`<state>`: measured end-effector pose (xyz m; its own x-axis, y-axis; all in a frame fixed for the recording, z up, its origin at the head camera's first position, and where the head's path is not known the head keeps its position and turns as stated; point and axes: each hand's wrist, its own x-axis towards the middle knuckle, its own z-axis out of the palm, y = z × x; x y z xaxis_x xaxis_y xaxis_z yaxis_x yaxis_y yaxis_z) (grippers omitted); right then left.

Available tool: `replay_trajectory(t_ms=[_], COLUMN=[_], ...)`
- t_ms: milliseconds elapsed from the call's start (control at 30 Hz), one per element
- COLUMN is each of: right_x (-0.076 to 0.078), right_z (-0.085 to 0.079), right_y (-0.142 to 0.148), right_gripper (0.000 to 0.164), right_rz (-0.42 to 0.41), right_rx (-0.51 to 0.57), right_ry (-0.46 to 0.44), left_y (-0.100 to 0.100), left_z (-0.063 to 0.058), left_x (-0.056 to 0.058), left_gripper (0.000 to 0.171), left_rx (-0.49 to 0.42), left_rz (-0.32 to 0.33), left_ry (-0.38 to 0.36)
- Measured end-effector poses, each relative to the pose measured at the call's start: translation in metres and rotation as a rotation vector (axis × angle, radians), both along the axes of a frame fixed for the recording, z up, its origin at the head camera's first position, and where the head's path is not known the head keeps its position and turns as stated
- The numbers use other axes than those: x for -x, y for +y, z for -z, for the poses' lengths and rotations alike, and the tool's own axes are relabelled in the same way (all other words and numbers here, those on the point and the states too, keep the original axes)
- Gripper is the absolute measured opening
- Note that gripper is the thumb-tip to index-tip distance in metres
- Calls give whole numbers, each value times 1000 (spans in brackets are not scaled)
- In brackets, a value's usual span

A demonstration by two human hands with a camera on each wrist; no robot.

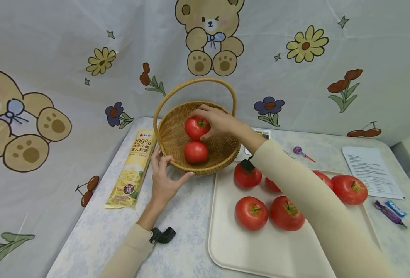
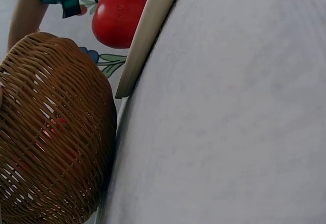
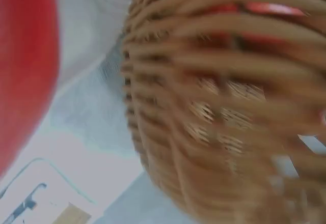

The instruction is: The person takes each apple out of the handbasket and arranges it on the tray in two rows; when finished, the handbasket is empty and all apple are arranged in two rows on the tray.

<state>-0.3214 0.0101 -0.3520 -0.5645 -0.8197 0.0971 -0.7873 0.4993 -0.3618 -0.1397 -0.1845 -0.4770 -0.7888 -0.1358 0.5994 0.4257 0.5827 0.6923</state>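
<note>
The wicker basket with a hoop handle stands tilted toward me on the table, its mouth facing the head view. My left hand grips its near left rim, fingertips over the edge and thumb along the outside below. Inside the basket, my right hand holds a red tomato with a green stem top. Directly below that lies a second tomato. In the left wrist view the basket's woven side shows red through its gaps. The right wrist view is blurred by the close weave.
A cream tray at right carries several red fruits, among them a smooth tomato and a streaked apple. Left of the basket lies a yellow pasta packet. A lollipop, printed paper and wrapped sweets surround the tray.
</note>
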Motion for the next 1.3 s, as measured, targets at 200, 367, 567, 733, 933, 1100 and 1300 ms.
replay_trajectory(t_ms=[200,367,567,733,933,1100,1300], right_x=[-21,-48,-80,-112,-150,-180,-207], right_z=[-21,-42,-48,-48,-34,-17,-1], right_y=[34,74,135,188,245,283,316], right_gripper=[71,72,73,78,79,81,86], right_rz=[-28,-27,-5,135,270,328,346], right_rx=[58,63,78,13,-22,-22,-18], right_ry=[27,-3,-19,-87,-151,-161,-202], left_y=[-2,-4,-3,-1,-1,0,1], left_z=[2,3,5,5,5,3,0], left_x=[0,0,0,-1,-1,-1,-1], left_gripper=[63,62,61,61,62,62,61], left_rx=[-16,-34,-29,-9,-9,-20,-31], left_rz=[11,3,14,12,16,21,17], left_ry=[-8,-21,-24,-19,-22,-25,-20])
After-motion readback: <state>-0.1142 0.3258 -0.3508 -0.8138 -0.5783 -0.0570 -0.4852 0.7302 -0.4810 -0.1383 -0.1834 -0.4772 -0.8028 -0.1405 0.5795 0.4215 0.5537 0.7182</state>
